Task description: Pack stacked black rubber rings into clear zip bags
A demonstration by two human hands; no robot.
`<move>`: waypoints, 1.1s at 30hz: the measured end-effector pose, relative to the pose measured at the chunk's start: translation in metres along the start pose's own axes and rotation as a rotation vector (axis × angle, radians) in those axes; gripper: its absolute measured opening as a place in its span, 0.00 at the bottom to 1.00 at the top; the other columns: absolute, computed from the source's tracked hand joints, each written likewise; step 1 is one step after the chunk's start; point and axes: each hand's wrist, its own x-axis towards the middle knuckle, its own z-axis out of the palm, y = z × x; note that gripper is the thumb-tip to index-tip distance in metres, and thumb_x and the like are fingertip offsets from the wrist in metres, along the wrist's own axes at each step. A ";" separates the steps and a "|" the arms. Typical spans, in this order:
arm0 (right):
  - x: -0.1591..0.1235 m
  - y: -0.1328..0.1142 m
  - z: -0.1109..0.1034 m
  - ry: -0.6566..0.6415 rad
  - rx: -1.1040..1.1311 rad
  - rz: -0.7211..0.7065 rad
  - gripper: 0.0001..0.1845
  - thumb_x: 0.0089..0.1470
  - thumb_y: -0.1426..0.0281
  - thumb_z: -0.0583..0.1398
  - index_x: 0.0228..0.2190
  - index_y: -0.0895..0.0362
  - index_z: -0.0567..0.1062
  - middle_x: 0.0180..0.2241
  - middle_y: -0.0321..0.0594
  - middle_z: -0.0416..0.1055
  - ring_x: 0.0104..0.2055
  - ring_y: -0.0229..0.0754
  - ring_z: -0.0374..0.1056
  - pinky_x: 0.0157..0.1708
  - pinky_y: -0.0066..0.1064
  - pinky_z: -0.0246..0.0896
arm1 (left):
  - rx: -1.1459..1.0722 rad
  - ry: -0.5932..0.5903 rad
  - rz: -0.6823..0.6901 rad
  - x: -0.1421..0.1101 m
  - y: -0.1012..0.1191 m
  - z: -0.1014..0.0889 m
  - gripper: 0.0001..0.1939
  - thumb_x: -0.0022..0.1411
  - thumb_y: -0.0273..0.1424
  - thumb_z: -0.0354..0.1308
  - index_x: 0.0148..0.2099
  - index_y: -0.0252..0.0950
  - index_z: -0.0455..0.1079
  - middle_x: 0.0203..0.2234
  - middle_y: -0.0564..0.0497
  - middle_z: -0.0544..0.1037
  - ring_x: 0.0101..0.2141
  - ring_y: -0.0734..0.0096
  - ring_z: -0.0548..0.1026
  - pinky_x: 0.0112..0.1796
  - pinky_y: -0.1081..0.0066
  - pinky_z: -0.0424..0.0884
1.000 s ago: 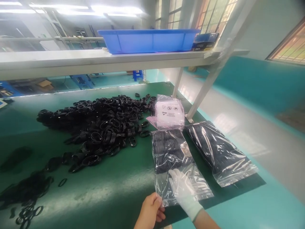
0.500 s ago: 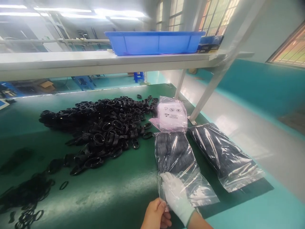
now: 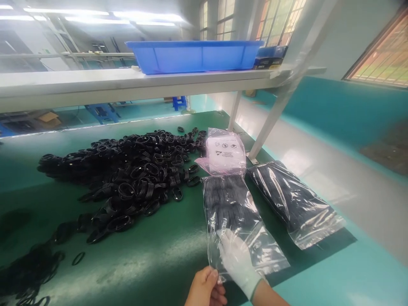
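My bare left hand (image 3: 205, 289) pinches the near corner of a clear plastic bag (image 3: 236, 216) half filled with black rubber rings, lying on the green table (image 3: 153, 255). Inside a white glove, my right hand (image 3: 237, 261) lies flat with fingers stretched out on the empty near part of the same bag. A second filled clear bag (image 3: 295, 204) lies just to the right. A stack of pink bags (image 3: 225, 155) sits beyond the first bag. A large heap of loose black rings (image 3: 127, 174) covers the table to the left.
A white shelf (image 3: 127, 83) overhangs the table and carries a blue tray (image 3: 194, 55). Slanted white posts (image 3: 270, 114) stand behind the bags. More loose rings (image 3: 28, 267) lie at the near left. The table's right edge drops to a teal floor (image 3: 350, 276).
The right hand slid left along the bag's near part, then shifted slightly forward. The left hand stays pinched at the bag's corner. The view swayed a little.
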 end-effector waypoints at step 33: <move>-0.030 0.029 0.012 0.205 -0.064 0.165 0.20 0.53 0.72 0.47 0.46 0.52 0.68 0.34 0.41 0.72 0.34 0.42 0.67 0.33 0.33 0.64 | 1.143 0.406 0.655 -0.019 0.131 -0.006 0.11 0.60 0.36 0.45 0.31 0.42 0.68 0.29 0.54 0.74 0.32 0.70 0.69 0.31 0.72 0.61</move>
